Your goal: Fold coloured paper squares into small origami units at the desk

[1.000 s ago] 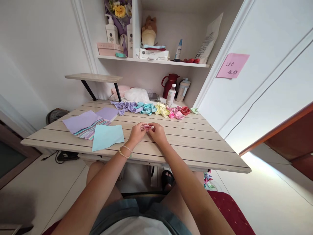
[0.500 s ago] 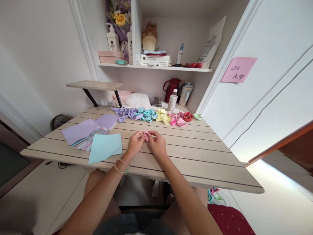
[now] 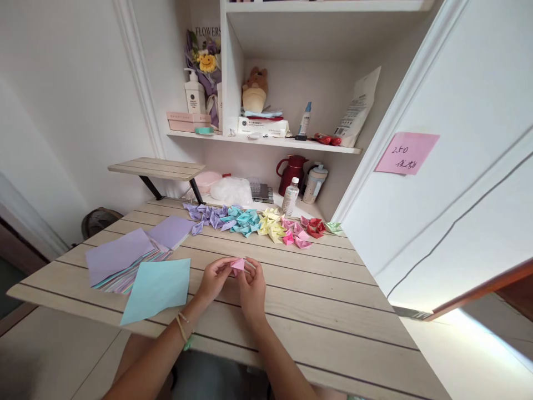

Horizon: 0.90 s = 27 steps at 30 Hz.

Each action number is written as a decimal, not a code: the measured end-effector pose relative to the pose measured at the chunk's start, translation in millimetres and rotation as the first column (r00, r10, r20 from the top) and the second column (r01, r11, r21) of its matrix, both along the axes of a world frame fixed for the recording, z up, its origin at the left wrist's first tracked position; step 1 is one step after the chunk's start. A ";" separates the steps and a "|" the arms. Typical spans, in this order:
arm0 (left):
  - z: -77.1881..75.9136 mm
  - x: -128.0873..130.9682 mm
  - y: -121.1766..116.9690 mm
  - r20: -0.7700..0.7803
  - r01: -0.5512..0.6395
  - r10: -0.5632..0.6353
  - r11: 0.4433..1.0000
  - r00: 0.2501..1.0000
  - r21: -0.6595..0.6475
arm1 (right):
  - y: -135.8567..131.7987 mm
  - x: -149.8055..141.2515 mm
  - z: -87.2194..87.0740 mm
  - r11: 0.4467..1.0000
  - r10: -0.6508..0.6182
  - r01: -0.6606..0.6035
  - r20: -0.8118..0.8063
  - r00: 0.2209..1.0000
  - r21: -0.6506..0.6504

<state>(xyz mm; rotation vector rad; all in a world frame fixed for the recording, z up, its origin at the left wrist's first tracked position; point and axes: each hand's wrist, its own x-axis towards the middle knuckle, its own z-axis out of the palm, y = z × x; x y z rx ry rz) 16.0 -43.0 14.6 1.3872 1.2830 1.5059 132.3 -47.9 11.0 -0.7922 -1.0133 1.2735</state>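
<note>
A small piece of folded pink paper [image 3: 237, 264] is held up between my two hands, just above the wooden table. My left hand [image 3: 214, 278] pinches its left side with thumb and fingers. At its right side, my right hand [image 3: 252, 286] grips it between thumb and fingertips. The paper shows a flat triangular face; its underside is hidden by my fingers. Beyond my hands lies a row of folded paper pieces: purple [image 3: 210, 215], blue [image 3: 245, 221], yellow [image 3: 271, 225], pink [image 3: 296, 232], red [image 3: 315, 226] and green [image 3: 333, 228].
Left of my hands lie a blue sheet [image 3: 160, 289], purple sheets [image 3: 119, 255] and a fanned stack of coloured paper [image 3: 125, 278]. A small raised stand [image 3: 156, 168] is at the back left. A clear bottle [image 3: 290, 197] and a red jug [image 3: 291, 173] stand behind the row.
My view has tilted upward, so the table sits lower. The pink paper has been turned and now shows a flat triangular face. Both hands still hold it.
</note>
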 end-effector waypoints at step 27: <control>7.6 0.8 -6.5 -0.074 0.072 -0.078 0.994 0.994 -0.082 | 8.6 11.1 8.7 0.997 -0.062 0.070 0.218 0.974 -0.030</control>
